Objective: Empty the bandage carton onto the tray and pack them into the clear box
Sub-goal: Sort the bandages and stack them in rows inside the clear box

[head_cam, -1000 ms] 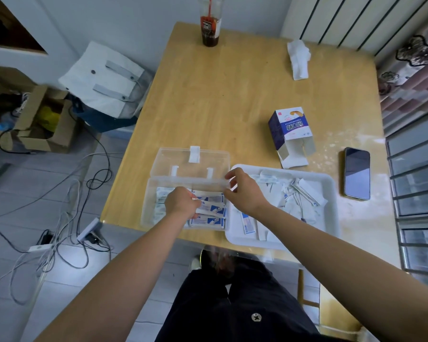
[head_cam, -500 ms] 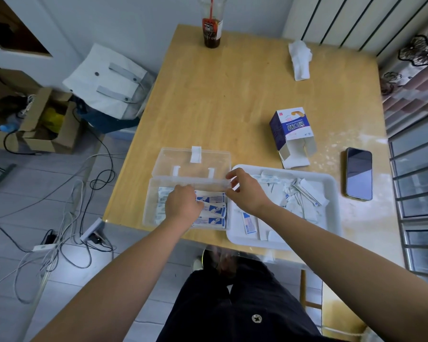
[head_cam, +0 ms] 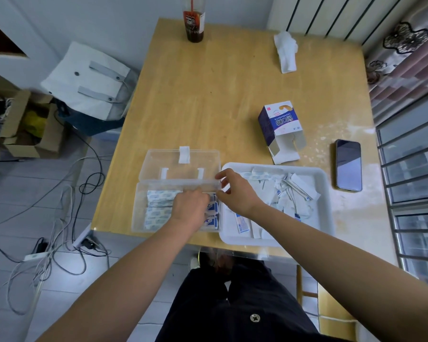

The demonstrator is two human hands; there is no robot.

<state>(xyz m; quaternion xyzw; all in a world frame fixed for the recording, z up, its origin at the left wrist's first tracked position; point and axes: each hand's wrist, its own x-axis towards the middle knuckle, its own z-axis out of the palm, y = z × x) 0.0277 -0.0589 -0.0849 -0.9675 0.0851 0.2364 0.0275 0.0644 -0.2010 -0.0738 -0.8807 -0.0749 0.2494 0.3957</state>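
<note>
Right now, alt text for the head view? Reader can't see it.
A person's left hand is in an open clear box of packed bandages on a table, the right hand at its right rim. Beside it, a white tray holds loose bandages; the open carton and a phone lie nearby.

One carton [head_cam: 279, 127], one tray [head_cam: 328, 193], one clear box [head_cam: 139, 213].

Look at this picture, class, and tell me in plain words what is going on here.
A person is packing bandages into a clear box on a wooden table. The left hand is down inside the box on the stacked bandages. The right hand has its fingers at the box's right rim; whether they grip it is unclear. Loose bandages lie on the white tray beside the box. The open carton lies on its side behind the tray.
</note>
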